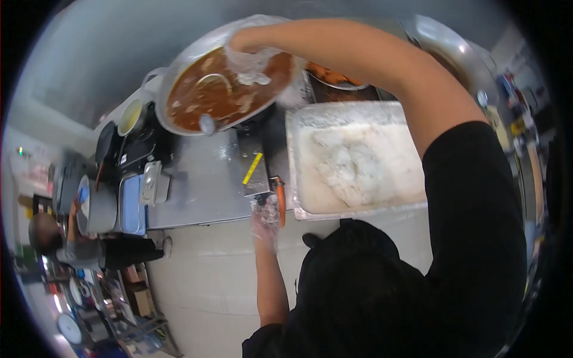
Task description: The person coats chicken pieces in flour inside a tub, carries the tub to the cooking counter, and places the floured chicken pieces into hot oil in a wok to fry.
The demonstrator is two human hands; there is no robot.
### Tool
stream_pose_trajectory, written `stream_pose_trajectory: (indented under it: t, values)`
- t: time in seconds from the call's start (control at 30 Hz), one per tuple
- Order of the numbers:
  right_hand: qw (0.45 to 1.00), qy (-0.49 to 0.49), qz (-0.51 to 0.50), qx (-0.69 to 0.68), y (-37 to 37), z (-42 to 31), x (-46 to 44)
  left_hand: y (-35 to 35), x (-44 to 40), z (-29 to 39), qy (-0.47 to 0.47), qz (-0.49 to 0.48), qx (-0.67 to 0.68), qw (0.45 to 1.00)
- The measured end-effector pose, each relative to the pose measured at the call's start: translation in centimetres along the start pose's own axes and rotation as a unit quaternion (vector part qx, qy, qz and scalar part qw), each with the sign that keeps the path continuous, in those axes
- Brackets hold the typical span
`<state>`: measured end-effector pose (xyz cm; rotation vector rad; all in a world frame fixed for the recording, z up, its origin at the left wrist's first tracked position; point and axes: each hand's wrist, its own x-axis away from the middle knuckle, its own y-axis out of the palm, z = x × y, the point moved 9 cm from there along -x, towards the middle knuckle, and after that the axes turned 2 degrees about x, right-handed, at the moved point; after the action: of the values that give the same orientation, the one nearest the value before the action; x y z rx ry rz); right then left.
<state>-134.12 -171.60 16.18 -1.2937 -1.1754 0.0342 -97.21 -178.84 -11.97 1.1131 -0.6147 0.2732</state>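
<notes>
My right hand (pixel 248 58), in a clear plastic glove, reaches over a wide metal pan (pixel 164 107) of reddish-brown liquid. Whitish coating shows at its fingertips; whether they hold a piece is unclear. Pale pieces and a round wire-like ring (pixel 213 77) lie in the liquid. My left hand (pixel 266 216), also gloved and dusted white, is at the counter's front edge, touching or beside a small black part (pixel 261 199) below a metal box with a yellow strip (pixel 252 169). Its fingers are blurred. An orange handle (pixel 280 203) is beside it. A tray (pixel 291 161) holds white powder with a clumped mound.
A tray of orange-brown food (pixel 334 74) lies behind the powder tray. At left are a bowl of yellow liquid (pixel 130 117), a blue tray (pixel 132 203) and metal containers (pixel 156 184). Another person (pixel 83 250) stands at far left by a large pot (pixel 102 206).
</notes>
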Motion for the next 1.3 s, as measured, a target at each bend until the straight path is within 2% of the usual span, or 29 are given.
stream_pose_trajectory:
  t: [0.03, 0.1, 0.2, 0.3, 0.4, 0.43, 0.5, 0.6, 0.7, 0.77, 0.9, 1.0, 1.1, 1.17, 1.2, 1.23, 1.3]
  values:
    - [0.997, -0.042, -0.055, -0.046, 0.8, 0.2, 0.1, -0.3, 0.3, 0.0, -0.009, -0.009, -0.015, 1.0]
    - [0.957, -0.138, -0.23, -0.114, 2.8, 0.0, 3.0, -1.2, -0.1, 0.4, -0.022, -0.018, -0.036, 0.999]
    - [0.993, -0.056, -0.101, 0.026, 2.3, -0.9, 6.3, -1.8, 0.7, 0.9, -0.014, 0.049, -0.052, 0.997]
    - [0.99, 0.014, -0.008, 0.137, 3.4, -1.7, 10.9, -1.6, 0.9, 0.7, -0.058, -0.015, -0.033, 0.998]
    - [0.981, 0.056, 0.046, 0.181, 4.5, -1.3, 14.8, -1.6, 0.5, 0.9, -0.031, 0.008, -0.046, 0.998]
    - [0.981, 0.064, 0.058, 0.176, 5.0, -1.2, 15.8, -1.3, 0.5, 0.8, -0.028, -0.021, -0.046, 0.998]
    - [0.987, 0.086, 0.064, 0.116, 5.4, 0.3, 17.1, -0.5, 0.9, 0.9, -0.001, 0.006, -0.061, 0.998]
    - [0.982, 0.051, 0.126, 0.132, 4.6, 2.6, 18.1, 0.9, 2.1, 0.7, 0.021, 0.005, -0.06, 0.998]
    - [0.979, 0.112, 0.168, 0.018, 2.7, 8.4, 18.3, 0.0, 2.3, 0.5, 0.021, 0.041, -0.041, 0.998]
    - [0.956, 0.198, 0.206, 0.068, -0.5, 7.1, 22.1, -1.3, 2.6, 0.4, 0.026, 0.094, -0.027, 0.995]
    - [0.86, 0.344, 0.285, 0.246, -6.3, 5.6, 24.7, -1.5, 3.5, 0.9, 0.07, 0.091, -0.046, 0.992]
    - [0.839, 0.381, 0.336, 0.196, -8.7, 6.6, 21.9, -3.2, 3.1, 0.9, 0.063, 0.09, -0.026, 0.994]
    - [0.866, 0.388, 0.28, 0.149, -7.2, 2.2, 19.7, -3.6, 3.6, 1.1, 0.064, 0.139, 0.012, 0.988]
    - [0.879, 0.367, 0.274, 0.132, -5.9, -0.8, 16.9, -4.4, 2.9, 1.3, 0.056, 0.076, 0.036, 0.995]
    - [0.892, 0.306, 0.236, 0.233, -5.4, -1.4, 13.3, -4.7, 2.7, 1.2, 0.051, 0.045, 0.047, 0.997]
    - [0.892, 0.24, 0.192, 0.331, -4.4, -1.6, 9.3, -4.4, 3.1, 1.7, 0.063, 0.054, 0.047, 0.995]
    - [0.917, 0.215, 0.194, 0.273, -4.5, 0.7, 2.8, -4.2, 4.1, 1.8, 0.081, 0.076, 0.046, 0.993]
